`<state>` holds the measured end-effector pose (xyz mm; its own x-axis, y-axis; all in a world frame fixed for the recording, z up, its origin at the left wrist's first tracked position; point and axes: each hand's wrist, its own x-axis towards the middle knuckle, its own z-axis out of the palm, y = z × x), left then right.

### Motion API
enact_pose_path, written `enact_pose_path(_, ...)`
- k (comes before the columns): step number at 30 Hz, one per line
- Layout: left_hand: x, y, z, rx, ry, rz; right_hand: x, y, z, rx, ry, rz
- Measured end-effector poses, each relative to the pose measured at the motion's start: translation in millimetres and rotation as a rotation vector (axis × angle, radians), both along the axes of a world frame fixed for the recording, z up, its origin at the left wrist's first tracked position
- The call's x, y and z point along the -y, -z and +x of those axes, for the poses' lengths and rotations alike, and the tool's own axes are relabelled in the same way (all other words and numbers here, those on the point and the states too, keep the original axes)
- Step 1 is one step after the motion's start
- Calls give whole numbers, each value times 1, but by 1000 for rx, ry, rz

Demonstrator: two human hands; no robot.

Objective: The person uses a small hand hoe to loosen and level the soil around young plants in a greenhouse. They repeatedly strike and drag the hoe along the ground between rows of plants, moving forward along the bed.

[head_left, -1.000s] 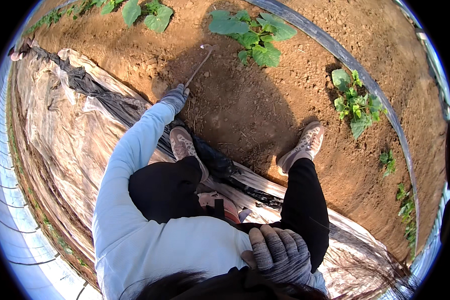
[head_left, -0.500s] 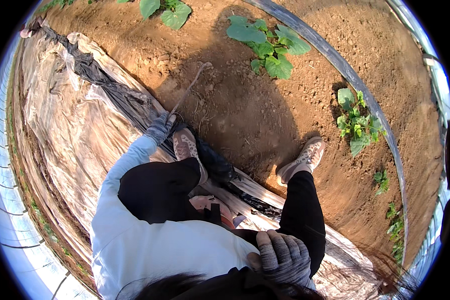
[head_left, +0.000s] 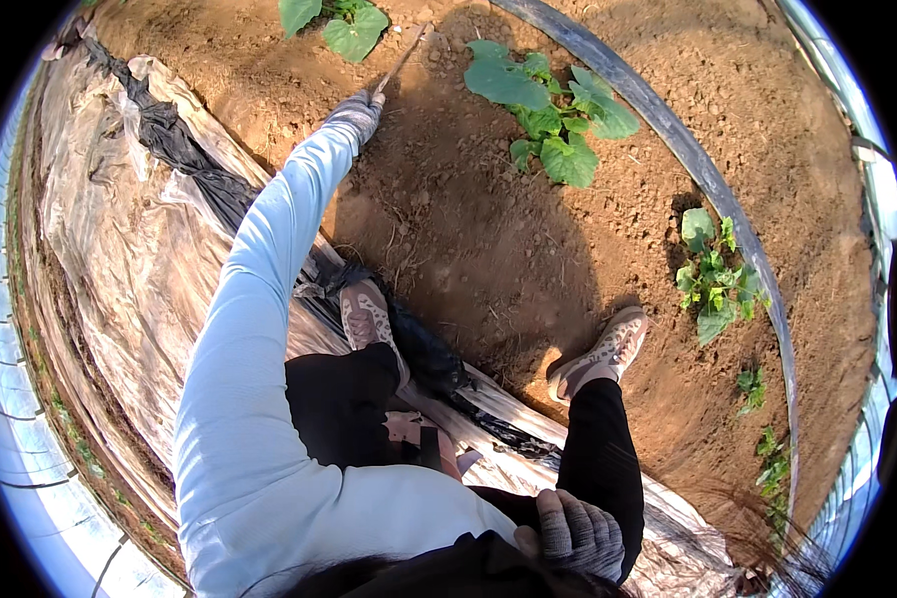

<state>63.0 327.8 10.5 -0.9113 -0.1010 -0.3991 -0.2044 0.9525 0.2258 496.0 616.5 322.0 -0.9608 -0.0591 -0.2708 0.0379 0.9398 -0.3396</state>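
Observation:
My left arm reaches far forward in a pale blue sleeve. My gloved left hand [head_left: 357,116] is closed around a thin stick [head_left: 405,58], whose far end points up toward bare soil between two leafy plants. The nearer leafy plant [head_left: 553,110] stands to the right of the stick, its broad green leaves apart from it. Close to my body, my right hand [head_left: 580,536] rests on my right thigh in a grey knit glove with bare fingertips. Its fingers lie side by side over the black trousers, and nothing shows in them.
A crumpled pale plastic sheet [head_left: 130,269] with a black strip [head_left: 194,164] covers the ground at left. A dark hose [head_left: 698,164] curves past another plant [head_left: 716,274] at right. My shoes [head_left: 608,354] straddle the sheet's edge and brown soil.
My left hand has moved forward, away from beside my left shoe, carrying the stick out over the soil. My right hand stays on my thigh.

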Motion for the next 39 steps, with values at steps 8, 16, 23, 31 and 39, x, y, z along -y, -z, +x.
enact_pose_path(8,60,42,10,-20,55,-76,-13,14,-8,-263,-166,94)
enact_pose_path(16,110,11,87,46,26,-107,-6,8,-5,-112,-249,137)
enact_pose_path(23,138,7,131,12,-70,-146,3,0,-5,-166,-269,116)
enact_pose_path(31,159,36,158,-157,-209,56,-1,9,5,-242,-227,81)
enact_pose_path(39,41,5,54,-81,-55,6,1,11,-2,-254,-244,83)
